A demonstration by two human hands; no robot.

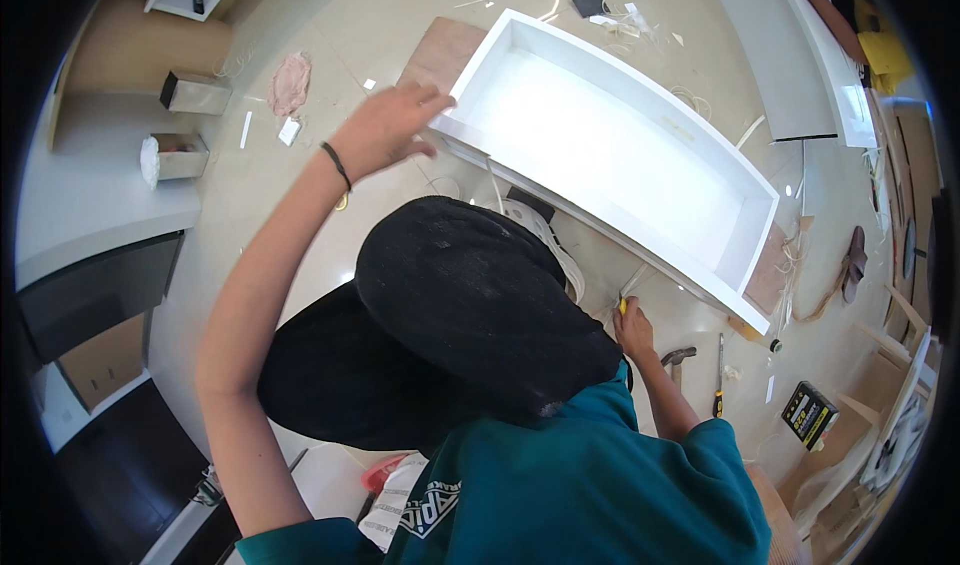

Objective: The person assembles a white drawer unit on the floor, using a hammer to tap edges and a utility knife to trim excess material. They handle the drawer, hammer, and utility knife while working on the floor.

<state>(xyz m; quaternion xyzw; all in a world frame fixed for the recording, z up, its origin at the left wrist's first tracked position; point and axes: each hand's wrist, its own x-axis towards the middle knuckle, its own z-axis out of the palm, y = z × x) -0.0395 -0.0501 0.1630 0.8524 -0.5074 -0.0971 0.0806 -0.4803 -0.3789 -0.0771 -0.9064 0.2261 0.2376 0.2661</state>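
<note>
A white drawer box (690,255), shallow and open at the top, lies slantwise on the floor in front of me. My left hand (385,130) is at its near left corner, fingers and thumb apart, the fingertips at or just beside the edge. Close to the drawer's near side, my right hand (632,327) is closed around a yellow-handled tool (623,306). Its thin end points up toward the drawer, and its exact kind is too small to make out. My knees in black trousers (450,295) are bent between my arms.
Brown cardboard (440,55) sticks out from under the drawer. To the right lie a hammer (679,355), a screwdriver (719,377), a black-and-yellow box (809,415) and a sandal (854,265). Scraps litter the tiles. Another person's arm (825,10) rests by a white panel (770,55).
</note>
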